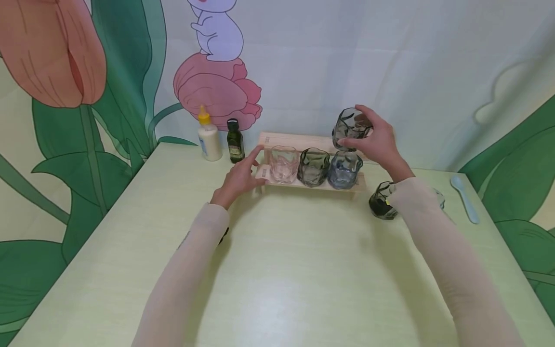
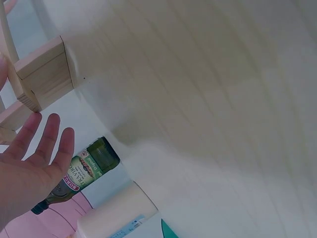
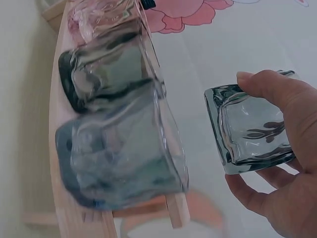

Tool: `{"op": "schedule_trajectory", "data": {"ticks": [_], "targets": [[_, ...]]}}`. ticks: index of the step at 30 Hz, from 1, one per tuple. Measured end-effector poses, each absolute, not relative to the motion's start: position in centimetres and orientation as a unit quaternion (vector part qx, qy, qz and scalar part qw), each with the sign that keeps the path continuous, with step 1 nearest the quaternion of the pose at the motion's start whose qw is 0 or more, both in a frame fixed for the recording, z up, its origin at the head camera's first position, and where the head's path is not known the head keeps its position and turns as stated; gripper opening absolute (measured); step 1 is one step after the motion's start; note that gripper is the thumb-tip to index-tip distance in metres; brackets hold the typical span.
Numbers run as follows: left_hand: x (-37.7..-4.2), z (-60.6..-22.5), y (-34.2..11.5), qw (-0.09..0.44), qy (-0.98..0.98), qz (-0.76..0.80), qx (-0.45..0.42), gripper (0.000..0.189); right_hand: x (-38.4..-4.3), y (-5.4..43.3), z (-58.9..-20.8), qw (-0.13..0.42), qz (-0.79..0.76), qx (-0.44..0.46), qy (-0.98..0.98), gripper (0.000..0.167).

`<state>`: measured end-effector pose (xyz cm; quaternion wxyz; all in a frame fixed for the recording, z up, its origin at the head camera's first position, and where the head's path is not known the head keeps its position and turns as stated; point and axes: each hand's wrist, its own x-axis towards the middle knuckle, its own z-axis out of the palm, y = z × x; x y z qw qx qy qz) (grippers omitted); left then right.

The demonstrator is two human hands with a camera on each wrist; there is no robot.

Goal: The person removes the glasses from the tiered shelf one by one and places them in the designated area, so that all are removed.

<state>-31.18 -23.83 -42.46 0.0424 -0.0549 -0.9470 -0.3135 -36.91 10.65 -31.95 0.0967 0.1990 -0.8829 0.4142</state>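
Observation:
My right hand [image 1: 379, 142] holds a smoky grey glass [image 3: 252, 129] between thumb and fingers, over the right end of the upper shelf of a two-step wooden rack [image 1: 299, 140]. On the lower step stand a pink glass [image 1: 284, 166], a dark green-grey glass [image 1: 313, 168] and a blue-grey glass [image 1: 344, 171], side by side. My left hand [image 1: 238, 178] rests against the rack's left end, thumb by the lower step and a finger by the upper one. Its other fingers [image 2: 63, 151] extend loosely in the left wrist view.
Left of the rack stand a dark green bottle [image 1: 235, 142] and a cream bottle with a yellow cap [image 1: 210, 137]. Another dark glass [image 1: 382, 205] sits beside my right sleeve, which partly hides a clear item behind it. A light blue spoon [image 1: 465, 200] lies near the table's right edge.

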Motion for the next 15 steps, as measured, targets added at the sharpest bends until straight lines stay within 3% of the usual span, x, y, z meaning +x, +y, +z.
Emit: {"op": "schedule_trajectory", "data": {"ticks": [15], "targets": [[-31.2,-42.4,-23.6,0.030,-0.947,-0.316,-0.047,0.099,-35.0,16.4,-32.4,0.108,0.400,0.165,-0.895,0.088]]}}
